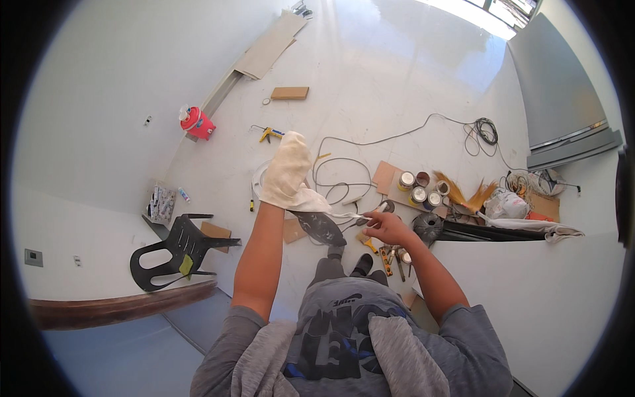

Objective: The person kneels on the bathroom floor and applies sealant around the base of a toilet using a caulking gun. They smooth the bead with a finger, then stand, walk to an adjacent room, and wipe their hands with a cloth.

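A cream cloth covers my left hand, whose fingers are hidden inside it; only the wrist and forearm show below. From the cloth a twisted strip stretches to the right. My right hand pinches the far end of that strip between thumb and fingers. Beneath the strip lies a dark, white-speckled thing, partly hidden, close to my feet. Brushes and hand tools lie on the floor below my right hand.
Open paint cans stand on boards to the right, beside a black roll and plastic bags. A cable loops across the floor. At left are a black plastic chair, a red jug and a caulking gun.
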### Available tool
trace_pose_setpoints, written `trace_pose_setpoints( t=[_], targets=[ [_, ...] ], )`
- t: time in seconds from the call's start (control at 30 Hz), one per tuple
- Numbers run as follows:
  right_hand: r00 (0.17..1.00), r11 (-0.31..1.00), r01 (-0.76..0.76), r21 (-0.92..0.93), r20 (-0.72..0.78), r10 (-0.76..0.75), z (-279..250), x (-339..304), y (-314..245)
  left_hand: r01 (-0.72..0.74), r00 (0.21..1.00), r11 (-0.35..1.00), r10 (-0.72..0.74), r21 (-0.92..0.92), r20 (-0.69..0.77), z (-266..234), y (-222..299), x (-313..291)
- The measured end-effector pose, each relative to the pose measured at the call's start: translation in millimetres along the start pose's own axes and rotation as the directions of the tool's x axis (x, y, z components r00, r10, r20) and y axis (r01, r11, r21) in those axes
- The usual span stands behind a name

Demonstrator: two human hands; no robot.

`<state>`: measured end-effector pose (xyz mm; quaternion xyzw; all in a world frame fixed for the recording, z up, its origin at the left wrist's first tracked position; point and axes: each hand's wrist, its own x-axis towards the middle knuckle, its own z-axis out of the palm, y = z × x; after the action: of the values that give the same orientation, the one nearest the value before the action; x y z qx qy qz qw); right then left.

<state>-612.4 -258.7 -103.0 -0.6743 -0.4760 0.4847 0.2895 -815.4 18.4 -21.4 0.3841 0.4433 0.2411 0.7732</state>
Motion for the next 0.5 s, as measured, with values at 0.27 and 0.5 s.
trace_pose_setpoints(
  t=[0.27, 0.5],
  targets=[
    [0.992, 0.820, 0.123, 0.558, -0.104, -0.078, -38.2, 22.9, -50.5, 0.094, 0.990, 0.992, -0.084, 0.090, -0.110, -47.5, 50.7, -68.2],
    [0.943, 0.742, 0.212, 0.635, 0.067, -0.327, -48.2, 43.1, -125.7, -0.358, 0.930, 0.934, 0.357, 0.009, -0.086, -109.2, 122.6, -172.9]
  ],
)
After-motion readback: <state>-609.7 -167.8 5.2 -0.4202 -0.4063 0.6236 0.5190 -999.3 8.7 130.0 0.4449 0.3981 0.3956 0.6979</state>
